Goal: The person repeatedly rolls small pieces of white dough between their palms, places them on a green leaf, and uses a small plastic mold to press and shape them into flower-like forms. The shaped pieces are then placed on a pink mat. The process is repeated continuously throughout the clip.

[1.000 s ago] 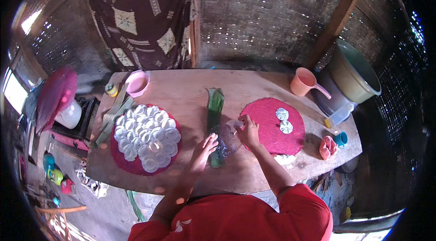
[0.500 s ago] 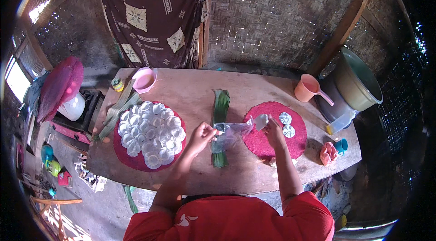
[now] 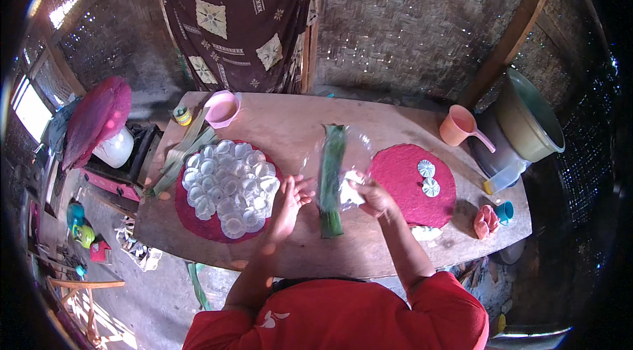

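Note:
In the middle of the table lies a long green leaf strip (image 3: 334, 145), with a clear plastic sheet (image 3: 358, 145) spread around and over it. At its right side my right hand (image 3: 376, 198) is closed on a small white piece (image 3: 349, 190), too blurred to name. My left hand (image 3: 290, 201) is open, palm turned inward, left of the leaf and holding nothing. Close beside it, a red round mat (image 3: 194, 221) bears a pile of white, shallow cup-shaped pieces (image 3: 231, 185). Two white pleated rounds (image 3: 428, 178) sit on the other red round mat (image 3: 402, 185) at the right.
A pink bowl (image 3: 223, 110), a small yellow tin (image 3: 182, 115) and pale leaf strips (image 3: 181, 155) occupy the far left. At the right stand a pink dipper (image 3: 457, 126), large basins (image 3: 527, 116), a clear container (image 3: 504, 178), a teal cup (image 3: 505, 211) and a crumpled pink cloth (image 3: 486, 222).
The plastic, earlier stretched between my hands, now lies spread over the leaf. My right hand has moved left with the white piece; my left hand has opened and drawn back slightly.

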Demonstrator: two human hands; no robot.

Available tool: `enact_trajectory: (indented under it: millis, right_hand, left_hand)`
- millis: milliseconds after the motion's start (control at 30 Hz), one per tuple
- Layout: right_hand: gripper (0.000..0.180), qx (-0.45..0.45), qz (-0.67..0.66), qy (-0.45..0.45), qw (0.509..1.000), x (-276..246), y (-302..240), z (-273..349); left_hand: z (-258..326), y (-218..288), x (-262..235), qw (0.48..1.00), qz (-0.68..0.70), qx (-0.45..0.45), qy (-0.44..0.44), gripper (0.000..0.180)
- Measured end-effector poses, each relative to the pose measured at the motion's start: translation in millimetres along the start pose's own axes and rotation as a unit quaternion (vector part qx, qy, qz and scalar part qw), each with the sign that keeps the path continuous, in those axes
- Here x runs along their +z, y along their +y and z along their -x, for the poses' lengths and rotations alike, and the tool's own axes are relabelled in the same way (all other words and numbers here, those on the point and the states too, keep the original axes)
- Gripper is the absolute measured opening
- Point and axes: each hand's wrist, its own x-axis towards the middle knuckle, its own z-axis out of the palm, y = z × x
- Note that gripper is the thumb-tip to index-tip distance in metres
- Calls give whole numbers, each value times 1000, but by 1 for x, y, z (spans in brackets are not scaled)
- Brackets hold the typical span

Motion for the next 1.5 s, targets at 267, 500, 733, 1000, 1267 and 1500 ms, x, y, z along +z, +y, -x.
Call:
enact_trajectory:
  millis: [267, 500, 733, 1000, 1267, 1500]
  right_hand:
    - [37, -38, 493, 55, 867, -21, 41, -47]
    - [82, -13, 829, 65, 556, -41, 67, -50]
    - [92, 1, 840, 106, 532, -49, 49, -87]
    - [77, 34, 850, 139, 506, -90, 11, -166]
    - [82, 85, 826, 146, 537, -103, -18, -208]
    - [78, 92, 779, -32, 619, -71, 18, -124]
  left_hand:
    - [63, -70, 5, 682, -681, 164, -210, 50]
    - [60, -95, -4, 565, -772, 134, -258, 59]
    - [61, -104, -2, 561, -770, 177, -245, 59]
    - [60, -94, -3, 534, -773, 236, -248, 57]
    - [57, -101, -6, 502, -795, 214, -266, 55]
    - [59, -108, -5, 498, -805, 203, -252, 55]
